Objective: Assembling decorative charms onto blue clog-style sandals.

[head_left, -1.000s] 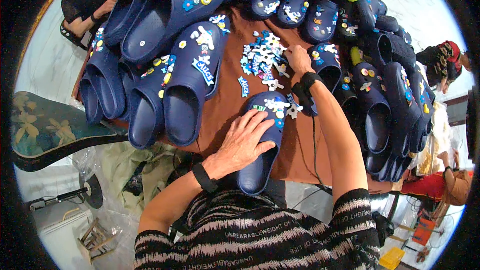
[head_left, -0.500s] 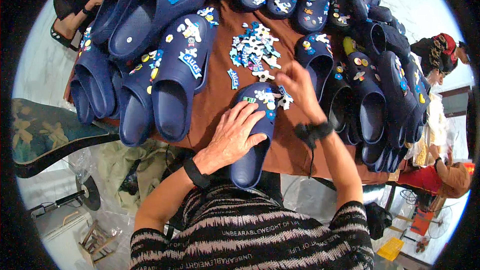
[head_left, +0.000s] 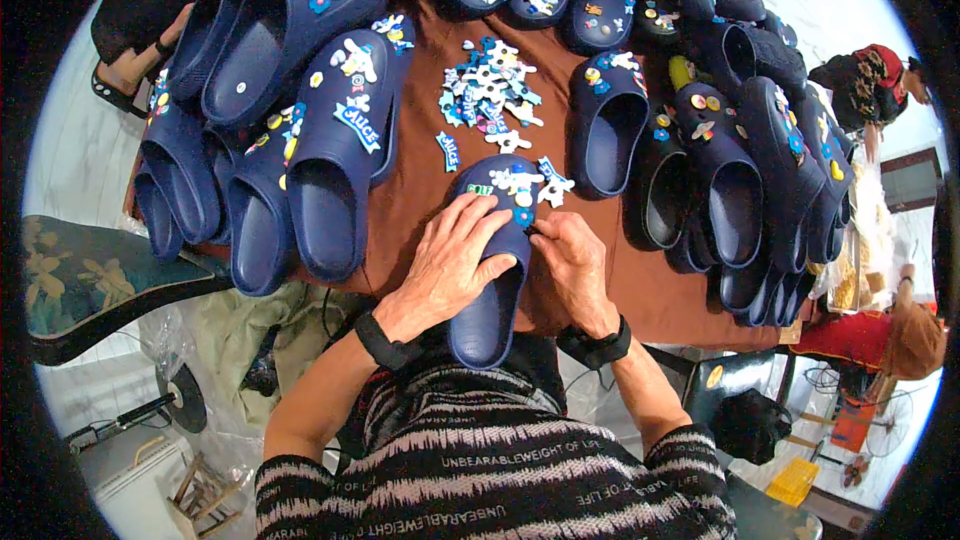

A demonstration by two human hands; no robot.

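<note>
A navy blue clog (head_left: 484,325) lies toe away from me at the near edge of the table, with white, blue and green charms on its upper. My left hand (head_left: 448,252) grips it from the left, fingers across the upper and thumb by the opening. At its right side my right hand (head_left: 574,262) is closed in a pinch; what the fingertips hold is hidden. A white charm with a blue banner (head_left: 553,183) sits at the clog's right edge; I cannot tell whether it is fixed there. Beyond the toe lies a pile of loose charms (head_left: 490,85), with one blue banner charm (head_left: 447,152) apart.
Decorated navy clogs (head_left: 335,200) crowd the left side of the brown tablecloth (head_left: 415,90), and more clogs (head_left: 735,210) stand on the right and at the back. A patterned chair (head_left: 90,275) is at the left. Other people are beyond the table.
My right hand has come down and nearer from beside the charm pile to the clog's right side, its fingers now pinched. My left hand keeps its hold on the clog. The view has shifted slightly.
</note>
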